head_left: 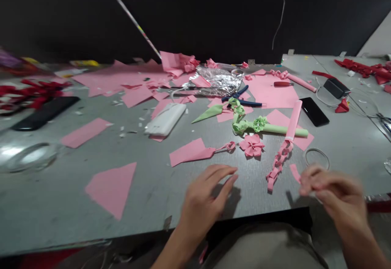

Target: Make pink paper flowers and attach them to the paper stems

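Note:
My left hand hovers near the table's front edge, fingers curved and apart with nothing between them. Between the pinched fingers of my right hand, slightly blurred, is a small pink paper strip. To the left of that strip lies a pink paper chain joined to a rolled pink paper tube. A pink paper flower sits beyond my left hand, beside a folded pink paper piece with a twisted end. Behind these is a green paper tube with curled green paper on it.
A roll of tape lies beyond my right hand. Farther back are a black phone, blue-handled pliers, crumpled foil and a white power bank-like block. Pink paper sheets are scattered leftward.

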A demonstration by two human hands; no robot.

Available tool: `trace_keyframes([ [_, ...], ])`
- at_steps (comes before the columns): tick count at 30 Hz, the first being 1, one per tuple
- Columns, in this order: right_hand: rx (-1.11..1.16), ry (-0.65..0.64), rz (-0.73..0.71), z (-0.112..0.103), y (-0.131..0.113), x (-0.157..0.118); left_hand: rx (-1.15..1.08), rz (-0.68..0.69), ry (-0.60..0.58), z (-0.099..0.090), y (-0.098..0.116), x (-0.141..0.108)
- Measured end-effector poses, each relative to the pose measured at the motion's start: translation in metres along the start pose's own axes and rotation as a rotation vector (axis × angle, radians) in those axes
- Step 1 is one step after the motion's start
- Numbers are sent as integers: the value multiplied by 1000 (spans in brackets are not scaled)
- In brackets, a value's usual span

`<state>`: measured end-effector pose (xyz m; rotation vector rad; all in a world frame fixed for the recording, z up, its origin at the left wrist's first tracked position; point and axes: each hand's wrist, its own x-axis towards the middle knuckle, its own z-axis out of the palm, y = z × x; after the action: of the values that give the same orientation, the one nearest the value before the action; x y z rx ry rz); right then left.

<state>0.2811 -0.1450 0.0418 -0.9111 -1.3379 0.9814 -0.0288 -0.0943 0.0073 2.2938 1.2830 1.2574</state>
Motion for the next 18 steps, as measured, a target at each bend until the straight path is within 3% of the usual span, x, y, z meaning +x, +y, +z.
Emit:
trace_keyframes([
  [3, 126, 131, 80, 16, 29, 3, -149, -3, -87, 9, 18, -10],
  [6, 272, 251, 214, 28, 41, -9, -295, -29, -126, 24, 38, -21],
  [12, 452, 161, 503, 49, 40, -23, -328, -7, -13, 40, 63, -25],
  [15, 413, 105, 568, 56, 39, -26, -427, -79, -130, 43, 70, -19],
  [18, 373, 51, 569, 59, 40, -29, -616, -263, -229, 45, 74, -16],
])
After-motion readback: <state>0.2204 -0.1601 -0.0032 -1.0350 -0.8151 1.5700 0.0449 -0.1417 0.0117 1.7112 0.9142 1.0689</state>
